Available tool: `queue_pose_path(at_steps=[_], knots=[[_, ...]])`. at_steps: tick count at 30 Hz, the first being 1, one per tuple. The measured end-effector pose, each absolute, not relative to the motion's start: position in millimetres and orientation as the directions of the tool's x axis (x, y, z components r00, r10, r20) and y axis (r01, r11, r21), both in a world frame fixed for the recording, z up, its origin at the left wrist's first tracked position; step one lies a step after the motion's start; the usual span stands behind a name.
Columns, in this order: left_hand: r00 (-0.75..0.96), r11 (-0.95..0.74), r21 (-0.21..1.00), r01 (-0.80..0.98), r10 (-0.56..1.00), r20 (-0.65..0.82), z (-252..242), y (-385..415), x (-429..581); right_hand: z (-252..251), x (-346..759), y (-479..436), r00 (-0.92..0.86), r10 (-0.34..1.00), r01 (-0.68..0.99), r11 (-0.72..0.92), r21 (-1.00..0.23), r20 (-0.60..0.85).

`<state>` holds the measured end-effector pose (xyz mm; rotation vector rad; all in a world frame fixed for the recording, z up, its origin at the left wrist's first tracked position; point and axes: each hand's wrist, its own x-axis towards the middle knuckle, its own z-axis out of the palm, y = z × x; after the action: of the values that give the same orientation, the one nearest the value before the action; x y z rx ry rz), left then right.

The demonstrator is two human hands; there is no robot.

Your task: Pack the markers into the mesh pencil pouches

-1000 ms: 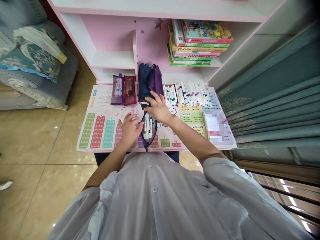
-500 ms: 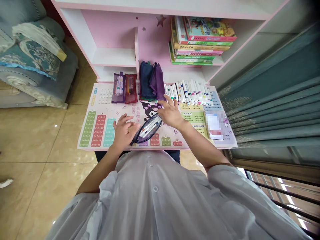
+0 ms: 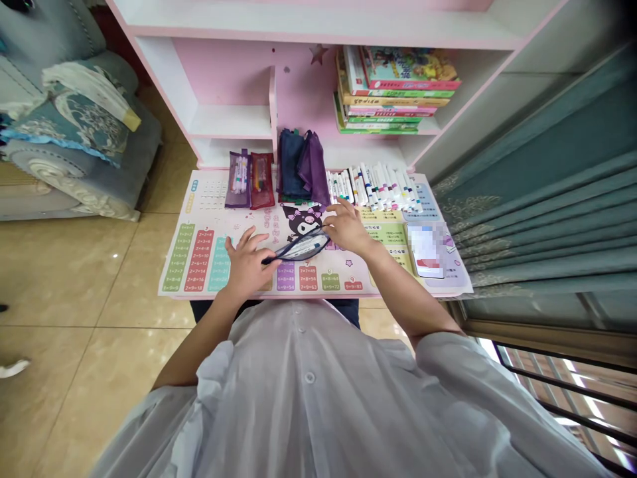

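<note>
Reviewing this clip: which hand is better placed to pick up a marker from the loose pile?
Probably the right hand: it sits closer, just below the loose markers. The left hand is further off, at the far end of the dark mesh pencil pouch from them.

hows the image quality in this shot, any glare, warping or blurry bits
In the head view, wide-angle warping bows the pink-and-white shelf and enlarges the shirt front; strong glare washes out the window grille at lower right; the floor tiles show a small highlight; a deliberate blur hides the card on the desk mat.
</note>
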<state>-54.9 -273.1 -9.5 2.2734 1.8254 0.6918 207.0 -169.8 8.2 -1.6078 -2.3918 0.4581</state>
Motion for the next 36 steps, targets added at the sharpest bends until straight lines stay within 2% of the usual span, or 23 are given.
queue_pose_path(at_steps=[3, 6, 8, 10, 14, 19, 23, 26, 28, 31, 36], knots=[[0.163, -0.272, 0.419, 0.867, 0.947, 0.276, -4.9, -273.7, -48.6, 4.8, 204.1, -173.2, -0.3, 0.947, 0.849, 0.321, -0.42, 0.116], [0.189, -0.301, 0.446, 0.843, 0.942, 0.278, -1.7, -279.6, -38.5, -1.6, 199.9, -190.5, -0.04, 0.975, 0.861, 0.145, -0.487, 0.219], [0.184, -0.308, 0.469, 0.828, 0.939, 0.292, -2.4, -283.7, -31.3, -8.1, 197.4, -207.5, 0.134, 0.969, 0.848, -0.003, -0.531, 0.209], [0.169, -0.312, 0.49, 0.814, 0.934, 0.315, -5.0, -286.7, -23.9, -14.6, 194.5, -224.6, 0.188, 0.973, 0.821, -0.082, -0.565, 0.131], [0.175, -0.34, 0.496, 0.799, 0.921, 0.349, -10.8, -292.2, -6.2, -18.6, 184.4, -246.6, 0.127, 0.991, 0.797, -0.084, -0.599, 0.03], [0.26, -0.408, 0.474, 0.781, 0.901, 0.347, -9.3, -298.0, 8.4, -7.8, 180.2, -248.9, 0.055, 0.998, 0.876, -0.04, -0.48, 0.017], [0.263, -0.387, 0.439, 0.811, 0.911, 0.318, 2.5, -278.8, -11.1, -3.6, 195.8, -237.7, -0.174, 0.984, 0.87, 0.138, -0.473, -0.032], [0.267, -0.362, 0.341, 0.868, 0.917, 0.295, 12.0, -252.2, -36.8, -0.9, 209.2, -221.7, -0.388, 0.92, 0.833, 0.323, -0.45, -0.059], [0.357, -0.414, 0.271, 0.869, 0.904, 0.236, 14.0, -237.1, -49.3, 2.4, 215.2, -208.3, -0.492, 0.866, 0.802, 0.414, -0.43, -0.083], [0.468, -0.494, 0.228, 0.839, 0.869, 0.162, 8.3, -226.2, -54.7, 6.0, 219.4, -187.0, -0.59, 0.8, 0.755, 0.499, -0.426, -0.109], [0.482, -0.528, 0.278, 0.802, 0.848, 0.22, -11.1, -231.1, -45.7, 0.2, 222.2, -156.4, -0.651, 0.748, 0.709, 0.539, -0.454, -0.129]])
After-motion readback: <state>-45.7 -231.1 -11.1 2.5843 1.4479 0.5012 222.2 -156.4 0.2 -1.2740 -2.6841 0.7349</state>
